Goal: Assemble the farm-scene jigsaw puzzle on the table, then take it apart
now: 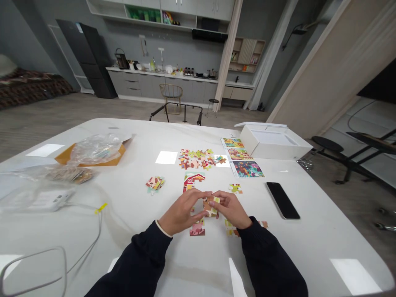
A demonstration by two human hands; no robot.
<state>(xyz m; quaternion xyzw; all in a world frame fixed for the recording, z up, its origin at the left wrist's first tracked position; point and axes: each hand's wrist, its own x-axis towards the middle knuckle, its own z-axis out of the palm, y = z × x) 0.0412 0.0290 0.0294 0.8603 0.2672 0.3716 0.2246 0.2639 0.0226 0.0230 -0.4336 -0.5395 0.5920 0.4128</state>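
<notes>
The fingers (201, 197) of both hands grip a small orange-and-cream cardboard jigsaw piece (211, 205), its long axis pointing roughly away from the body, the right hand (230, 209) lying closer than the left hand (182, 211). A red-barn jigsaw section (193, 181) lies just beyond, on the white table (130, 235).

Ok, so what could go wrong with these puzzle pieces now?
The jigsaw pieces pinched between the left hand and right hand might slip and knock the loose pink piece just below them. A dropped piece could also land in the heap of pieces and get mixed in.
</notes>
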